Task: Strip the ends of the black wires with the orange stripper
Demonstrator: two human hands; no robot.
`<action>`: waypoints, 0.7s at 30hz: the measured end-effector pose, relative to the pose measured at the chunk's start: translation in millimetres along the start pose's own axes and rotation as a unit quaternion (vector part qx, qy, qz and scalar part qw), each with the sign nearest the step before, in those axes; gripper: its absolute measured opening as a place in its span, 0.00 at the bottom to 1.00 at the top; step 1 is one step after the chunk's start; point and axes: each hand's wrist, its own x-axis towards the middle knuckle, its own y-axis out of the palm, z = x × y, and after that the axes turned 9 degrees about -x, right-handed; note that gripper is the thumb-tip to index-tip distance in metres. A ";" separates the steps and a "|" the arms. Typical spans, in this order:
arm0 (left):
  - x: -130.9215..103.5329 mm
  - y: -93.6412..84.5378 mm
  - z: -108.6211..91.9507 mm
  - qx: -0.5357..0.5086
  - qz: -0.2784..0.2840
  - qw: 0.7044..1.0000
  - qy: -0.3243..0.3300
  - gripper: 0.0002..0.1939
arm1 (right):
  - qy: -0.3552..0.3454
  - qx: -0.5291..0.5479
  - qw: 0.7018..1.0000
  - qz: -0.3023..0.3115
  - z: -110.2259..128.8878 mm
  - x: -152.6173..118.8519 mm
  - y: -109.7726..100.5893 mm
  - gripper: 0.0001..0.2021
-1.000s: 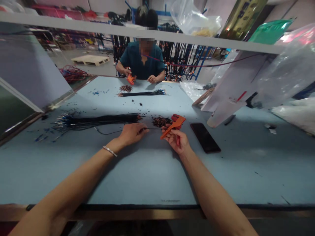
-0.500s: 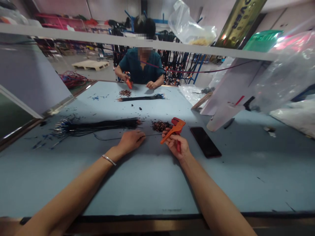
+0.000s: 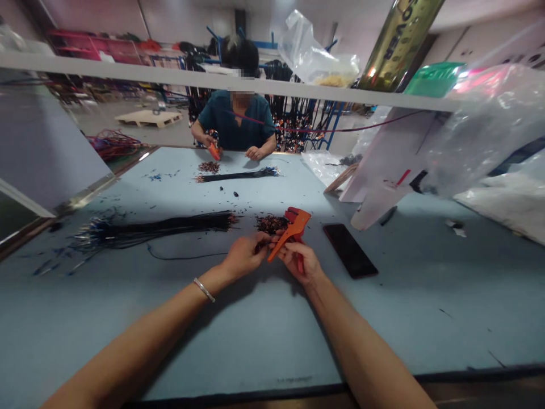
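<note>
My left hand (image 3: 244,257) is closed on a thin black cable (image 3: 187,257), whose loose end trails left over the blue tabletop. In my right hand (image 3: 300,260) rests an orange and red wire stripper (image 3: 293,230), its jaws pointing away from me. The fingertips of both hands meet or nearly meet at the tool's orange handle, where the near end of the cable is hidden. Just behind the hands lies a pile of short dark and copper-coloured scraps (image 3: 271,223). A bundle of black cables (image 3: 166,228) stretches to the left, bluish at its far-left ends and copper-tipped at its right.
A black phone (image 3: 349,250) lies right of my right hand. Across the table a co-worker (image 3: 238,116) holds an orange tool, with a smaller cable bundle (image 3: 238,175) in front. A white shelf (image 3: 264,88) spans above, and a white upright board (image 3: 378,153) stands at right.
My left hand has moved right and up to my right hand, drawing the cable along. The stripper stays in my right hand. The whole view has shifted slightly.
</note>
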 end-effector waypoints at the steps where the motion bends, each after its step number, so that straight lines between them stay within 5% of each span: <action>1: -1.0 1.3 2.2 -0.014 -0.005 1.000 0.002 0.13 | 0.000 0.004 1.000 -0.003 -0.2 0.4 -0.2 0.13; 8: -10.1 5.4 17.7 -0.045 -0.039 0.998 0.031 0.13 | 0.011 -0.010 1.000 0.010 -0.6 -0.5 -1.5 0.12; 21: -11.5 6.1 15.9 -0.072 -0.088 0.993 0.034 0.11 | 0.008 0.011 1.000 -0.006 0.8 -1.2 -5.8 0.10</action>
